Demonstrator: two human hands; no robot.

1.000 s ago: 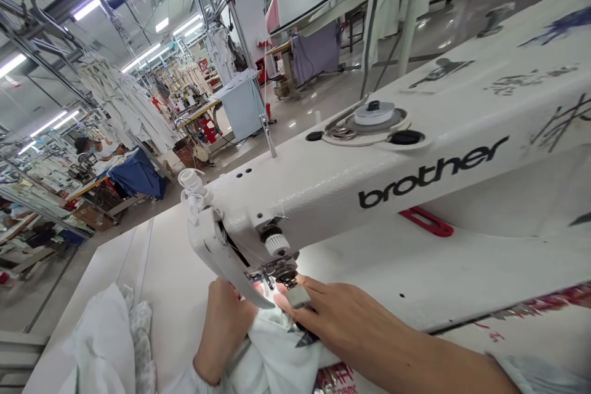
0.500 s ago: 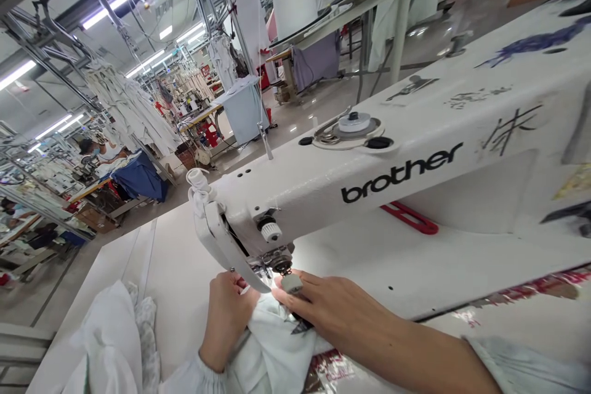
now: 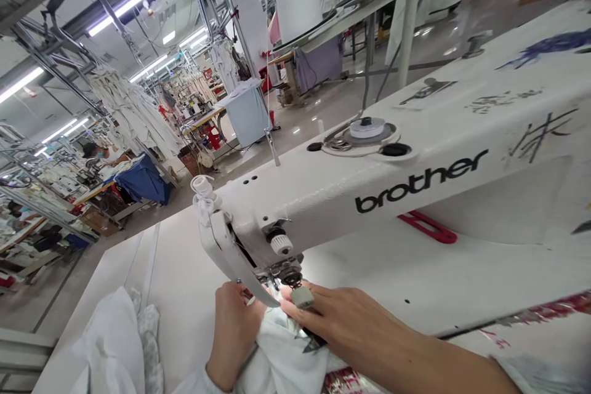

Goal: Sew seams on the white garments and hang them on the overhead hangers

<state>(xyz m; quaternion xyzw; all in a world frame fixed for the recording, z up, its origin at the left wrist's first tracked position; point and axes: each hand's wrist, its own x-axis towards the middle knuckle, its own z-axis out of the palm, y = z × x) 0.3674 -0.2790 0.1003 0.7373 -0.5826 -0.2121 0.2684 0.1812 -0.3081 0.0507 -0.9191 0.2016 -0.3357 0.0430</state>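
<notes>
A white sewing machine stands before me, its needle area lit. My left hand is closed at the left of the presser foot, its fingers pinching the edge of a white cloth. From the other side my right hand reaches in, thumb and fingers gripping the same cloth close to the needle. Under that palm a dark pointed blade sticks out, its handle hidden. A pale block hangs from the machine head in front of the right fingers. The cloth drapes down toward me over the table edge.
More white cloth lies bunched on the table at left. A red strip with a slot rests beneath the machine arm. Big thread cones stand on a rack behind. Farther off, a person sits at another table.
The whole view has shifted slightly, so machine and hands appear a little lower and farther right. Both hands keep their hold on the cloth beside the needle.
</notes>
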